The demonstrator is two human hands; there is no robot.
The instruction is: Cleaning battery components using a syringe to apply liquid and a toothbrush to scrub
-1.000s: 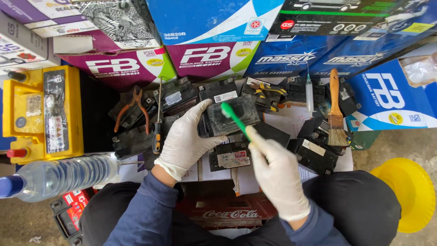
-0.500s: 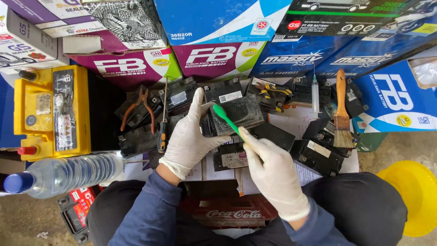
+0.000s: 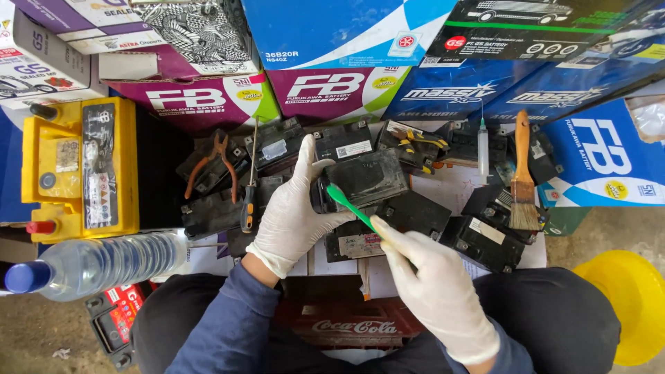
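My left hand, in a white glove, grips a small black battery and holds it tilted above a pile of similar black batteries. My right hand, also gloved, holds a green toothbrush by its handle. The brush head rests against the lower left edge of the held battery. Both forearms wear blue sleeves, and my dark-trousered knees frame the bottom of the view.
Orange-handled pliers, a screwdriver, a syringe and a paintbrush lie among the batteries. A yellow battery stands left, a water bottle below it. Stacked boxes line the back; a yellow tub sits right.
The battery in my left hand has turned and risen slightly. The toothbrush has moved from above the battery down to its lower left edge.
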